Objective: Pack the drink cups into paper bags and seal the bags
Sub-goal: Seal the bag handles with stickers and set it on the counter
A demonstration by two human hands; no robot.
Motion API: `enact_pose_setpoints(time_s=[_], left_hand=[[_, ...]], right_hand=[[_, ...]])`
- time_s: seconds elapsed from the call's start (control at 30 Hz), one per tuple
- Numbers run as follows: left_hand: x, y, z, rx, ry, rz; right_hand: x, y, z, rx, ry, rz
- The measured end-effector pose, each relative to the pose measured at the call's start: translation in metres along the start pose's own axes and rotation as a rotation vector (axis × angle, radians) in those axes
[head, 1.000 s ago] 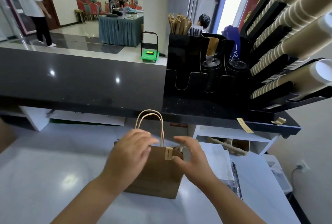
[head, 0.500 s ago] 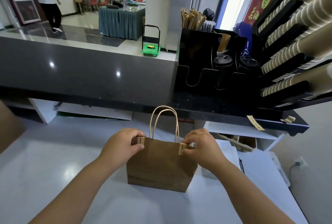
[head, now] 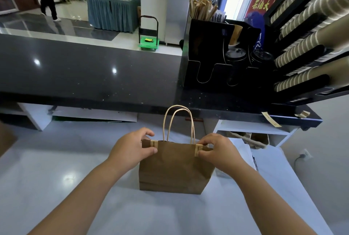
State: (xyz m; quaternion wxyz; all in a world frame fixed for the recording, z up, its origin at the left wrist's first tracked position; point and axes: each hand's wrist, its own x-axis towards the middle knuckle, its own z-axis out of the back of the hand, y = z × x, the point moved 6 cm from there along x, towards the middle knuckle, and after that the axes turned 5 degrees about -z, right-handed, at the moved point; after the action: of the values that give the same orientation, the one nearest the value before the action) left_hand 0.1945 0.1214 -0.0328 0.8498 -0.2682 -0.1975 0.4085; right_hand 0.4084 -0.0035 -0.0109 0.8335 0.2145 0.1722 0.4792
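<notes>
A brown paper bag (head: 174, 168) with twisted paper handles (head: 178, 121) stands upright on the white worktop (head: 56, 178), its top edge closed. A tan sticker folds over the rim at each top corner. My left hand (head: 130, 149) pinches the left corner at its sticker (head: 154, 143). My right hand (head: 220, 151) pinches the right corner at the other sticker (head: 198, 149). Whatever is inside the bag is hidden.
A dark stone counter (head: 94, 78) runs across behind the bag. On its right stand a black organiser (head: 207, 65) with lids and straws and a rack of stacked paper cups (head: 306, 42). Loose stickers (head: 271, 119) lie on the counter edge. Another brown bag's edge (head: 5, 138) shows at far left.
My hands moved apart from the bag's top middle to its two top corners and now pinch the stickers there. The view has shifted a little closer and lower.
</notes>
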Motion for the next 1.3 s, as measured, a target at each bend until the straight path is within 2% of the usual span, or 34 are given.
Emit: enact_pose_setpoints(time_s=[0.2, 0.43, 0.53, 0.7, 0.87, 1.0, 1.3], left_hand=[[-0.004, -0.001, 0.002, 0.008, -0.052, -0.012], [-0.032, -0.001, 0.007, -0.037, -0.153, 0.022], [-0.046, -0.007, 0.009, -0.022, -0.187, 0.049], [-0.075, -0.017, 0.014, -0.005, -0.279, 0.065], [-0.118, -0.013, 0.021, -0.015, -0.387, 0.188], [-0.153, 0.000, 0.033, -0.067, -0.474, 0.284], [-0.223, 0.052, 0.076, -0.027, -0.506, 0.465]], right_hand=[[0.001, 0.002, 0.002, 0.004, -0.041, -0.005], [0.000, 0.025, 0.002, -0.073, -0.110, 0.198], [0.001, 0.038, 0.003, -0.042, -0.197, 0.213], [0.000, 0.050, 0.000, 0.050, -0.230, 0.240], [-0.010, 0.074, -0.009, 0.208, -0.142, 0.417], [-0.019, 0.105, -0.023, 0.231, -0.056, 0.527], [-0.049, 0.197, -0.062, 0.268, 0.086, 0.720]])
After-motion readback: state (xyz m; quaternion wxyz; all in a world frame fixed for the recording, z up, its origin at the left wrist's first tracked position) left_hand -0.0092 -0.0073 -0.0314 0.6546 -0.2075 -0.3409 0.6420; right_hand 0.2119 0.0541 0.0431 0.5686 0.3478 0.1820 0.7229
